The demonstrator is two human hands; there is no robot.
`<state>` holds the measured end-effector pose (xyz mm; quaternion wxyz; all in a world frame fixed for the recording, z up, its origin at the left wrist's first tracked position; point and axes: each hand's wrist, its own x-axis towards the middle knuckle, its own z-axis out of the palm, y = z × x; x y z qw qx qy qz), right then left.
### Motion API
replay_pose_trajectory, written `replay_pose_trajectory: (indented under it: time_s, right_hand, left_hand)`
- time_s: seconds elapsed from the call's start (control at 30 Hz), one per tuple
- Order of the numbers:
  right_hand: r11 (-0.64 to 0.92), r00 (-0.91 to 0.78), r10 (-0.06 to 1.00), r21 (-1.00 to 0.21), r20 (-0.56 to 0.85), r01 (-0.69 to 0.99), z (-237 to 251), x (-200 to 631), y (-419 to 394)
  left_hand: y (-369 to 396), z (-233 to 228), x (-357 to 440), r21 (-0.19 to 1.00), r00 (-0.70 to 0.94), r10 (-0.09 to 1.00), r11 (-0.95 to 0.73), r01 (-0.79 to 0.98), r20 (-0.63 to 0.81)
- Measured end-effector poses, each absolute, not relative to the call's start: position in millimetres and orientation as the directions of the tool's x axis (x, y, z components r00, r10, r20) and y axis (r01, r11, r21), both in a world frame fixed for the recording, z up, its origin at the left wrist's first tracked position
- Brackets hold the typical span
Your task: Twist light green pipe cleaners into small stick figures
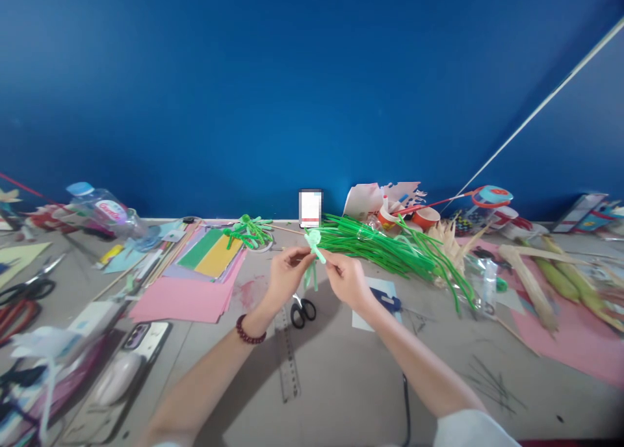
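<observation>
My left hand (pixel 288 273) and my right hand (pixel 348 279) meet in front of me, raised over the table. Between them they pinch a pale green pipe-cleaner shape (pixel 313 239), with a rounded loop on top and ends hanging down. The left fingers close on its middle, and the right fingertips grip its right side; their exact contact is partly hidden. Beneath the hands lie black-handled scissors (pixel 303 312) and a clear ruler (pixel 287 362). A bundle of green pipe cleaners (pixel 380 242) spreads behind the right hand. Several twisted green pieces (pixel 248 231) sit at the back left.
Pink paper (pixel 182 299) and coloured sheets (pixel 209 252) lie to the left. A phone (pixel 146 336), a white mouse (pixel 118 377) and a plastic bottle (pixel 104 206) are further left. A blue glue gun (pixel 387 299) lies near my right forearm. Dried husks (pixel 533 291) lie at right.
</observation>
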<state>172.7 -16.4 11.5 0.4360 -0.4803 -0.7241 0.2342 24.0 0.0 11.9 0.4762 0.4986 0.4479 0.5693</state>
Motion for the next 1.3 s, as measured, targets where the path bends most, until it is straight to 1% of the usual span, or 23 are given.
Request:
replay_pose_trajectory:
  time_s: [0.1,0.23,0.37,0.5,0.57,0.63,0.73,0.87,1.0,1.07,1.2,1.3]
  right_hand:
    - [0.419,-0.172,0.908,-0.806,0.382,0.419,12,173,-14]
    - [0.402,-0.132,0.915,-0.839,0.381,0.367,12,172,-14]
    - [0.446,-0.095,0.886,-0.776,0.454,0.447,13,170,-17]
    - [0.471,-0.099,0.857,-0.69,0.506,0.55,15,168,-20]
    - [0.476,-0.11,0.853,-0.675,0.51,0.564,15,166,-21]
    - [0.471,-0.104,0.858,-0.689,0.503,0.55,14,165,-22]
    - [0.441,-0.061,0.877,-0.747,0.477,0.498,15,163,-23]
    - [0.384,-0.004,0.909,-0.832,0.418,0.401,18,164,-22]
    - [0.353,0.026,0.922,-0.864,0.387,0.358,18,167,-19]
    - [0.33,0.017,0.936,-0.895,0.351,0.301,17,167,-17]
    - [0.245,-0.011,0.969,-0.959,0.246,0.142,14,164,-17]
    - [0.165,-0.022,0.986,-0.986,0.165,0.035,14,161,-17]
  left_hand:
    - [0,14,24,0.989,-0.05,0.996,-0.074,-0.131,0.068]
    - [-1,17,23,0.98,-0.042,0.999,0.004,-0.197,-0.013]
    - [-3,18,24,0.975,-0.021,0.999,0.029,-0.219,-0.034]
    - [-3,18,26,0.968,-0.037,0.999,0.006,-0.25,-0.016]
    - [-4,18,27,0.964,-0.044,0.999,-0.005,-0.266,-0.007]
    - [-3,17,27,0.957,-0.042,0.999,-0.013,-0.291,0.001]
    - [-2,14,26,0.936,0.004,1.0,-0.014,-0.351,0.016]
    - [-2,11,27,0.912,0.083,0.997,0.028,-0.41,0.007]
    - [-5,18,30,0.876,0.15,0.989,0.084,-0.475,-0.013]
    - [-7,20,29,0.866,0.171,0.985,0.1,-0.49,-0.018]
    - [-7,16,28,0.906,0.101,0.994,0.076,-0.416,-0.037]
    - [-6,11,28,0.94,0.027,1.0,0.005,-0.342,0.005]
